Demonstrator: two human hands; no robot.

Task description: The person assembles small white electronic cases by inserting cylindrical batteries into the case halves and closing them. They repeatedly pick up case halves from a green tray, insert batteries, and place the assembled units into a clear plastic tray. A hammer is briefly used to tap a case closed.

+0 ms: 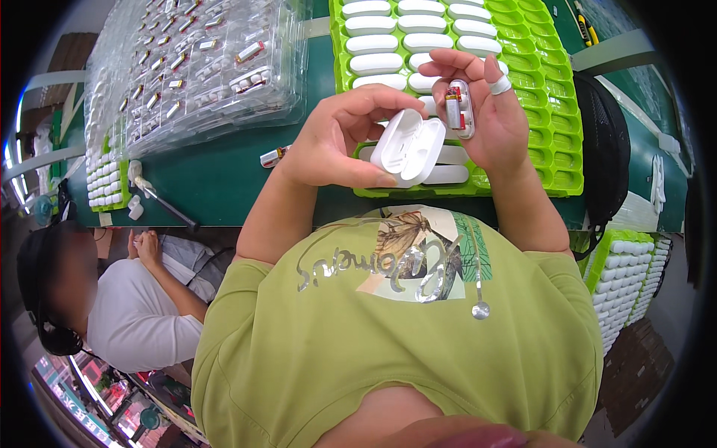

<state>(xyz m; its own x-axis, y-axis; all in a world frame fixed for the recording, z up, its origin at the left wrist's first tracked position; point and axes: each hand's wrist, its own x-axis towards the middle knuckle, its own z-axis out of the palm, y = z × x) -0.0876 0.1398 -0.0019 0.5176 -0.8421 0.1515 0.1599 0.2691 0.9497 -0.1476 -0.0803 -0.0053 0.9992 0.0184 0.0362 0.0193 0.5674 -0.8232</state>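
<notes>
My left hand (321, 145) grips an open white plastic case (422, 153) with rounded ends between thumb and fingers, its hollow inside showing. In my right hand (500, 123) lies a slim white oval piece (467, 101) carrying a small silver-and-red cylinder, held against the curled fingers. White tape wraps one finger of that hand. Both hands are above the near part of a bright green tray (556, 112), which holds rows of closed white oval cases (422, 24) and has bare pockets on its right side. A loose red-and-silver cylinder (272, 157) lies by my left wrist.
Clear plastic trays (287, 93) with many small cylinders are stacked at left on the green table (216, 179). A black-handled tool (175, 209) lies near its edge. At right are a black bag (606, 142) and filled green trays (594, 272). A person (142, 321) sits at lower left.
</notes>
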